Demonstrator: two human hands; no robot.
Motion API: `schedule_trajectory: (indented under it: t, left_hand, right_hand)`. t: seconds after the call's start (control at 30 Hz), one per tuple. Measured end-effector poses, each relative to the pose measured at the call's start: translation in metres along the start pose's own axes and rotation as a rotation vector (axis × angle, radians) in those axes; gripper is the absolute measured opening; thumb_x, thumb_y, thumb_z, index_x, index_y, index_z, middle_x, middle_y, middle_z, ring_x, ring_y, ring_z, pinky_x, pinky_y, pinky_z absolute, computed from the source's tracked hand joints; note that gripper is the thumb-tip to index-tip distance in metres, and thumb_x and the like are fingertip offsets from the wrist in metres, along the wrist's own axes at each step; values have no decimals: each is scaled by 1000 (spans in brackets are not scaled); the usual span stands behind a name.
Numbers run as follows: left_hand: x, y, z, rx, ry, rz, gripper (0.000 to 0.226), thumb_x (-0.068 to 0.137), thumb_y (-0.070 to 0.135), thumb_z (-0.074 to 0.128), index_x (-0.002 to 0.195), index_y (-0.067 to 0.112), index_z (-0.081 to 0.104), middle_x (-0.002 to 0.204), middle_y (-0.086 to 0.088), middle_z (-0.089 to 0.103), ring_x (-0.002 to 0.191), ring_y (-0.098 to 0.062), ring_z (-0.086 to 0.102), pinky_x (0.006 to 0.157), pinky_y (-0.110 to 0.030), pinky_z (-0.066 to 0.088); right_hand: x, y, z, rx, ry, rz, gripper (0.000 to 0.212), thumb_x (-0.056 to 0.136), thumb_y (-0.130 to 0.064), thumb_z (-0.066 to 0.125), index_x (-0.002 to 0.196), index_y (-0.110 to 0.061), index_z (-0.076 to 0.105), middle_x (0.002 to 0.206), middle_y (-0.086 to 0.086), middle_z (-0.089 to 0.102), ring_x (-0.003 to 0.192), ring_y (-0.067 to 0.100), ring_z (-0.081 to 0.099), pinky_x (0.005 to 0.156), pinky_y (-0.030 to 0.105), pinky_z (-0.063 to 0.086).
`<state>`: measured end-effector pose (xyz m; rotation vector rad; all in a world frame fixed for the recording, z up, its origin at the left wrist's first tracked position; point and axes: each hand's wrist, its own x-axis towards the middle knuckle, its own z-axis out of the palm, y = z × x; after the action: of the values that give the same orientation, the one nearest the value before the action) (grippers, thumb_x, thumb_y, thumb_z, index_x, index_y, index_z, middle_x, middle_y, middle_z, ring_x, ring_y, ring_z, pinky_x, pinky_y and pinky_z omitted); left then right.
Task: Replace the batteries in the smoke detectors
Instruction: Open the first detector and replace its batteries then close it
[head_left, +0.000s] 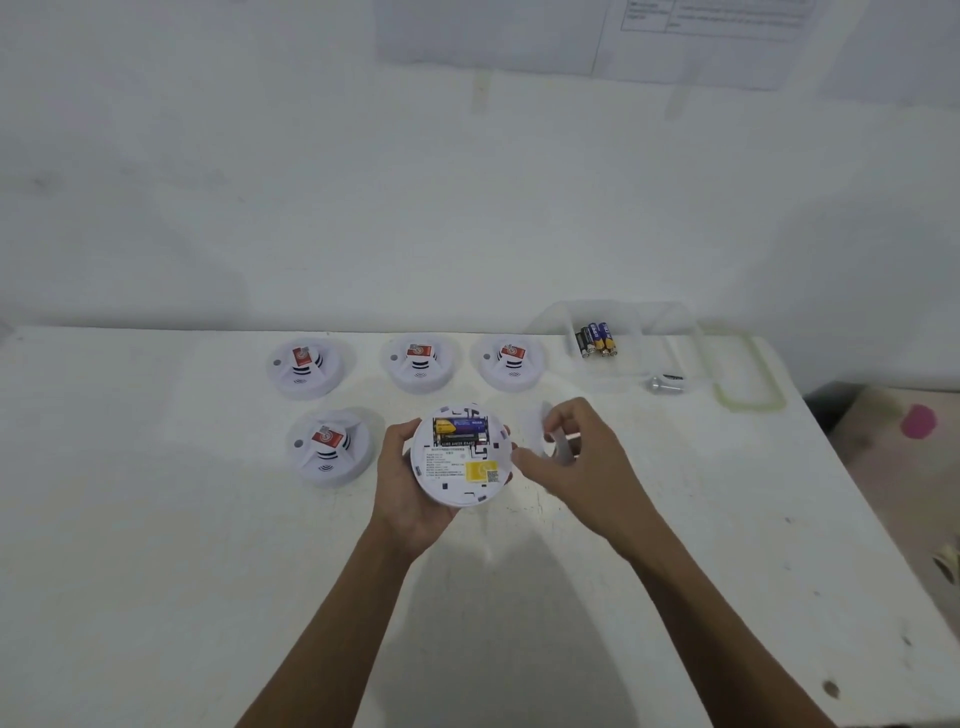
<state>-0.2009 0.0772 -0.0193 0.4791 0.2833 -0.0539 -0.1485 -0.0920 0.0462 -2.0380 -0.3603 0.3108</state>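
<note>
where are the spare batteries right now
In the head view the batteries lie in the clear box at the far right of the table, just right of the back row's last detector.

Left hand (402, 467) is gripping an upturned smoke detector (460, 470) over the surface (156, 519), its open bay showing batteries (460, 427). Right hand (576, 457) is holding a blurred white piece (543, 420) just beside it. Back-left detector (306, 366), back-middle detector (420, 361), back-right detector (511, 361) and front-left detector (328, 447) are sitting face up. Spare batteries (597, 340) are lying in a clear box (670, 332), back right.
</note>
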Motion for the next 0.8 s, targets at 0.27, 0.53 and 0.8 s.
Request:
schedule_trajectory:
  t: [0.27,0.53,0.8]
  left_hand:
    - [-2,0,8,6,48,-21,46,87,40,37,113,15,66,106,-13,65,93,-27,63,75,-36,56]
    - [-4,0,13,69,66,-2,50,91,44,32,96,18,75,93,-8,72,82,-22,69,71,-32,56]
    - [-4,-1,14,115,109,11,46,81,46,43,99,17,73,97,-10,69,87,-23,66,74,-33,54]
  right_hand:
    - [-10,-25,21,-421,152,-259,43,77,-52,69,105,-25,50,100,-9,54,92,14,42,66,14,32]
    - [-11,-11,57,-695,323,-408,50,70,-55,71,104,-19,63,102,8,63,87,24,59,63,30,56]
    - [-8,-2,65,-676,331,-443,49,66,-50,78,101,-21,61,102,10,65,86,25,65,63,30,57]
